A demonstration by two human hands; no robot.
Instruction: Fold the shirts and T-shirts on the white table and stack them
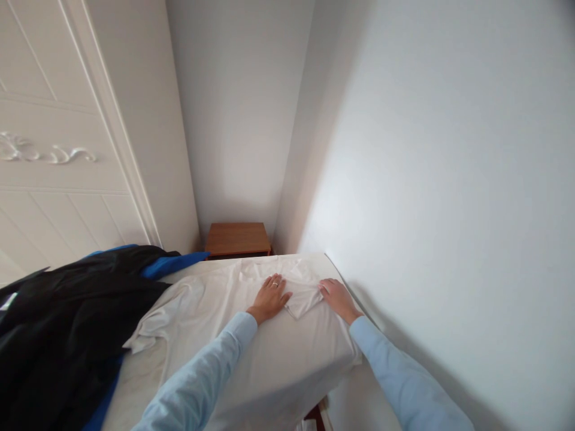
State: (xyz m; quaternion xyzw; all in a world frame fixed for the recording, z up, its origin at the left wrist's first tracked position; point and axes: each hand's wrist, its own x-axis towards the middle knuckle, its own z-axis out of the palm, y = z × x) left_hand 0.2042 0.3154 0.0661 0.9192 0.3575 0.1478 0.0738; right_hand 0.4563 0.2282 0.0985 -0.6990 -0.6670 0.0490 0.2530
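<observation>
A white short-sleeved shirt (287,353) lies spread over a pale tabletop (144,366), its lower part hanging over the near edge. My left hand (270,298) rests flat on the cloth near the neck area, fingers apart, with a ring on one finger. Beside it, my right hand (338,297) touches the folded-over sleeve near the table's right edge. Its fingertips are on the fabric, and whether they pinch it is too small to tell. One sleeve sticks out to the left, crumpled.
Black and blue clothes (81,323) are heaped at the left. A brown wooden stand (238,237) is in the back corner. A white wardrobe (148,120) rises at the left, and a pale wall (449,179) runs close along the right edge.
</observation>
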